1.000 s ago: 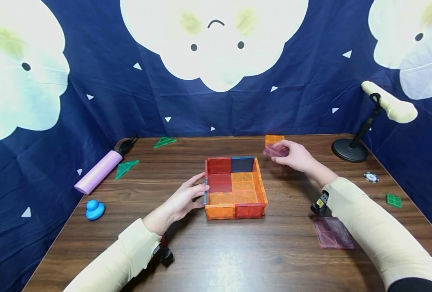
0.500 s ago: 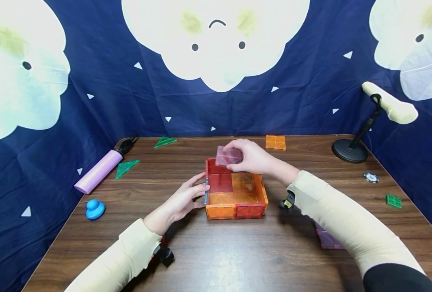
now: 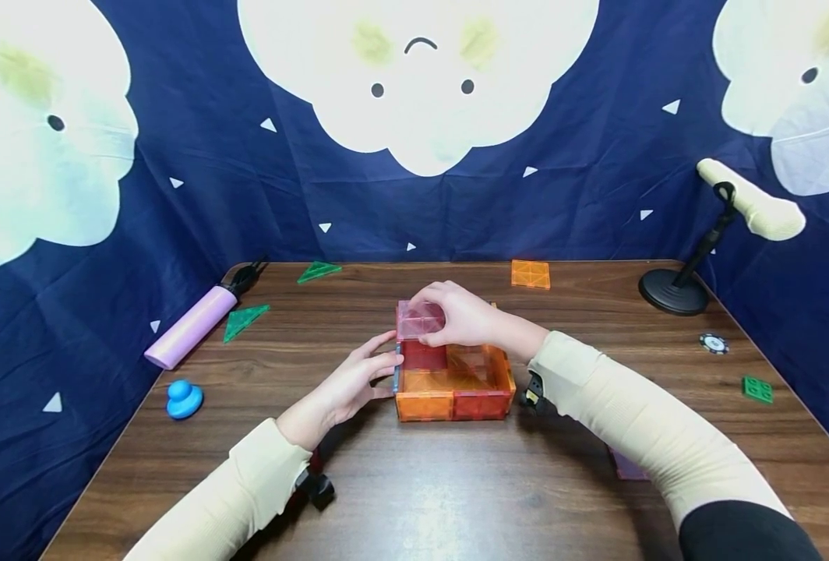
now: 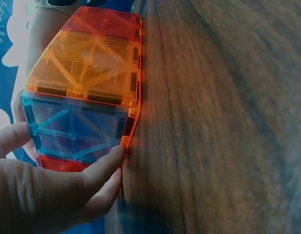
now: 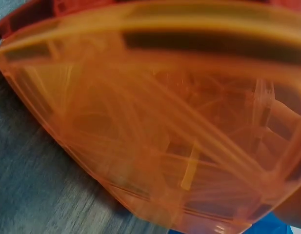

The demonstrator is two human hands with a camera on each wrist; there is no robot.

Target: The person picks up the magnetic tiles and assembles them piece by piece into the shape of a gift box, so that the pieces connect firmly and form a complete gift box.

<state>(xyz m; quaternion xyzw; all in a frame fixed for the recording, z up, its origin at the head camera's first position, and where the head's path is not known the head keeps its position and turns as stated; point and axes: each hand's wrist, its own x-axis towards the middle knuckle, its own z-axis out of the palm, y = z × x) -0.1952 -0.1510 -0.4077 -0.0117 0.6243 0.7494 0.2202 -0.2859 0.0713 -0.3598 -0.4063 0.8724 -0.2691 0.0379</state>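
An open-topped box (image 3: 425, 407) of translucent magnetic tiles, in orange, red and blue, sits mid-table in the head view. My right hand (image 3: 460, 315) pinches a pale purple square magnetic tile (image 3: 418, 321) over the box's back left corner; whether it touches the wall cannot be told. My left hand (image 3: 340, 386) rests against the box's left side. In the left wrist view its fairly straight fingers touch a blue wall tile (image 4: 74, 129) beside an orange one (image 4: 89, 63). A blurred orange wall (image 5: 140, 122) fills the right wrist view, with the right fingers partly hidden behind it.
Behind the box lies an orange tile (image 3: 530, 274). Green triangle tiles (image 3: 246, 319) and a lilac cylinder (image 3: 192, 326) are left, near a blue duck (image 3: 184, 400). A purple tile (image 3: 628, 466) is partly under the right arm. A microphone stand (image 3: 674, 291) stands right.
My right hand has carried the purple tile left from beside the orange tile at the back, then lowered it to the box's back left corner. The left hand has stayed at the box.
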